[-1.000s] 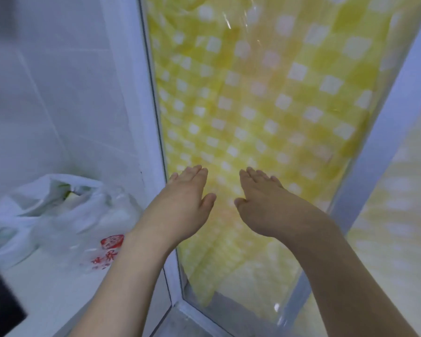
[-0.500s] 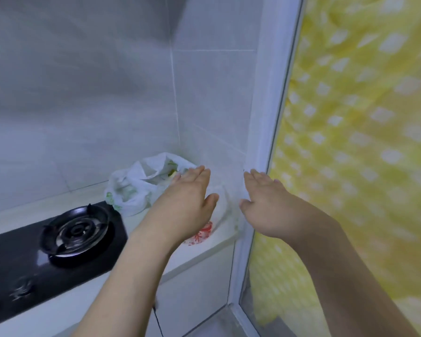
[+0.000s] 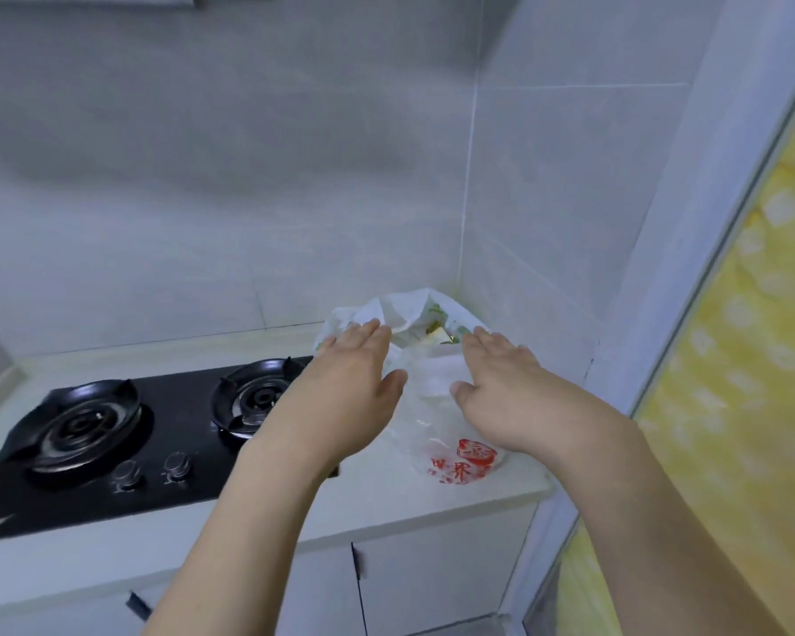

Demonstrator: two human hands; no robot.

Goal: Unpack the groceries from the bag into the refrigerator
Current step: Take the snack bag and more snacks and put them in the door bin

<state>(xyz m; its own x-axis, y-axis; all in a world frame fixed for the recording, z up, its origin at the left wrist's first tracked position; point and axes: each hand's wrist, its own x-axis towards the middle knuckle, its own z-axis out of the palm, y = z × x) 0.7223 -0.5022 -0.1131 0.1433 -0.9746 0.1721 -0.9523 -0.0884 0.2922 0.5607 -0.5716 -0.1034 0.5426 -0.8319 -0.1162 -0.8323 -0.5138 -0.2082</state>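
Fingers (image 3: 368, 330) of left hand (image 3: 345, 387) & right hand (image 3: 501, 387) are reaching out straight, palms down, gripping nothing, hovering either side of the white plastic grocery bag (image 3: 425, 374) sitting on the desk (image 3: 386, 502) in the corner, just right of the black gas hob (image 3: 111, 433).

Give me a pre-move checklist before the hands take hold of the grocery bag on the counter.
1. Bag resting on the counter, in the corner by the wall: ok.
2. Bag mouth open, contents showing at the top: ok.
3. Left hand free, fingers straight, holding nothing: ok.
4. Right hand free, fingers straight, holding nothing: ok.
5. Hands touching the bag or just above it: cannot tell.
6. Refrigerator in view for the drop-off: not ok, none visible.
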